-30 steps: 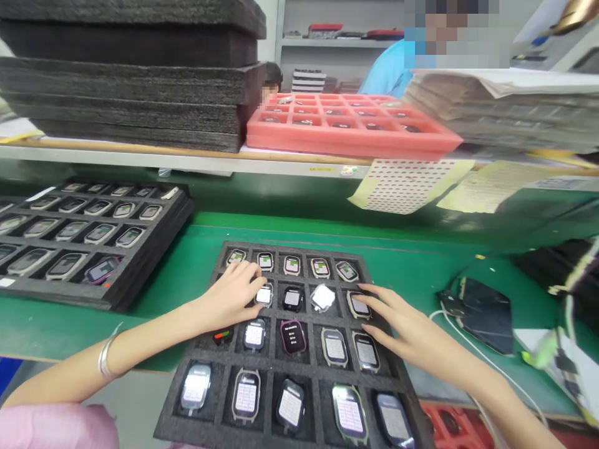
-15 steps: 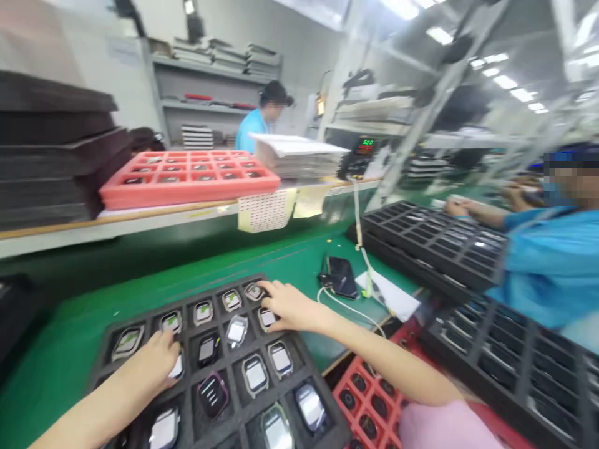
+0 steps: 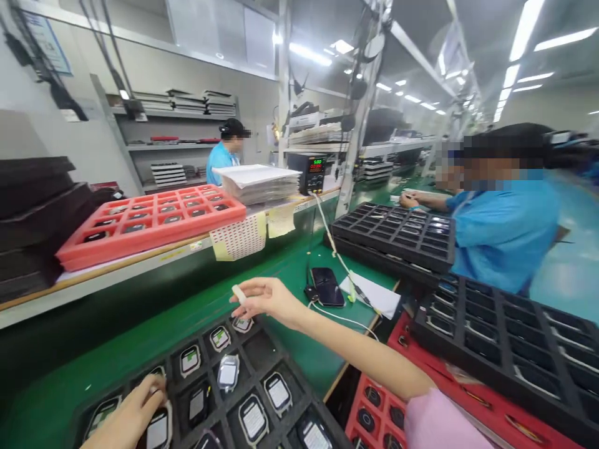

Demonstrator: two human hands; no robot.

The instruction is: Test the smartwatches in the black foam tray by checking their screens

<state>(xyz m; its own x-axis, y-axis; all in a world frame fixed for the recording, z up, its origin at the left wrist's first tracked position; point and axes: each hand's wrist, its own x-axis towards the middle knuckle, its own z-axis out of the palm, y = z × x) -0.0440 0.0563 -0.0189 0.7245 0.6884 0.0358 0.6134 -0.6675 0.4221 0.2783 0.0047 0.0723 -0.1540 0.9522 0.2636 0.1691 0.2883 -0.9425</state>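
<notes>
A black foam tray [image 3: 255, 349] of smartwatch bodies lies on the green bench at the bottom of the view. My right hand [image 3: 269, 298] is lifted just above the tray's far corner, fingers pinched on a small white watch body [image 3: 239, 294]; one cell beneath it is bare. My left hand [image 3: 128, 419] rests at the tray's near left, fingers curled on a watch body [image 3: 158, 429] in its cell.
A red tray [image 3: 150, 218] and a paper stack [image 3: 259, 183] sit on the raised shelf. A black phone [image 3: 326, 286] with a white cable lies right of the tray. Black trays [image 3: 393, 231] and a co-worker in blue [image 3: 500, 215] are at right.
The view has swung further right and up. My right hand has risen off the tray with a small white watch body. My left hand stays on the tray's left part.
</notes>
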